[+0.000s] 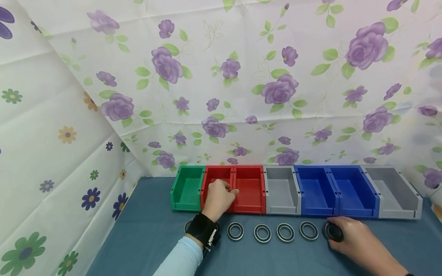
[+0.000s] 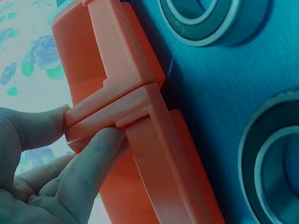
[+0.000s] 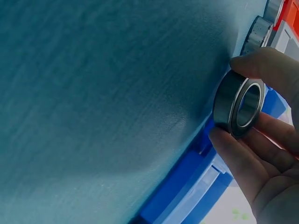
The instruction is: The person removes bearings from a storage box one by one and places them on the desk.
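My left hand [image 1: 218, 197] pinches the adjoining side walls of the two red bins [image 1: 249, 191]. Up close in the left wrist view, the thumb is on one side of the paired red walls [image 2: 112, 109] and the fingers are on the other. Further right, in front of the blue bins [image 1: 357, 193], my right hand [image 1: 357, 239] grips a ball bearing [image 3: 238, 105] by its outer rim, between thumb and fingers. That bearing is a dark ring with a shiny inner edge, tilted in the right wrist view.
Several more bearings [image 1: 262, 233] lie flat in a row before the bins, some partly behind my left wrist. A green bin [image 1: 188, 188] stands at the row's left end, a grey bin [image 1: 282, 191] in the middle and another grey bin [image 1: 393, 191] at the right. Floral cloth [image 1: 221, 96] hangs behind.
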Motion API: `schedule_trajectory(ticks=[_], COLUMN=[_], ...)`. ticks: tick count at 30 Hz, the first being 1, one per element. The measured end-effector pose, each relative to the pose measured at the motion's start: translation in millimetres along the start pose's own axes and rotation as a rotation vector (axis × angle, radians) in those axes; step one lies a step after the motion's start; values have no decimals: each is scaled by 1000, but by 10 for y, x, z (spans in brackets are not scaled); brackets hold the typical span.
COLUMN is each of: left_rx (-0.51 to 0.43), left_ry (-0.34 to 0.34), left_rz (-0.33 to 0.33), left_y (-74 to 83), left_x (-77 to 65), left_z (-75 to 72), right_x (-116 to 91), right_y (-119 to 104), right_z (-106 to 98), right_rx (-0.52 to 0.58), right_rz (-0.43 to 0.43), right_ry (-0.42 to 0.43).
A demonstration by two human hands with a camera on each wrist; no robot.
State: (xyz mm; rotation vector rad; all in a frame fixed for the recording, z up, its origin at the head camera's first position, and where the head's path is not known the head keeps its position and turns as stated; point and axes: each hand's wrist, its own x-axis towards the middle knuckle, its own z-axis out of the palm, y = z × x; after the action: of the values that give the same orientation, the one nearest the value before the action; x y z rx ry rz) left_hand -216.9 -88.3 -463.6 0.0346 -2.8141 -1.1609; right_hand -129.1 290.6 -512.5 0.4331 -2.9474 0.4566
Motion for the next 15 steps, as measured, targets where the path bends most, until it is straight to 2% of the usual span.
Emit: schedule_trajectory(ticks=[15], left_rx=[-8], left_ry=[-2], left_rz=[7], left_y=[-11], left_x=[1], left_z=[0], right_x=[16], right_y=[10], right_z=[-10], right_rx=[1], right_rz=[44], right_ry=[-66])
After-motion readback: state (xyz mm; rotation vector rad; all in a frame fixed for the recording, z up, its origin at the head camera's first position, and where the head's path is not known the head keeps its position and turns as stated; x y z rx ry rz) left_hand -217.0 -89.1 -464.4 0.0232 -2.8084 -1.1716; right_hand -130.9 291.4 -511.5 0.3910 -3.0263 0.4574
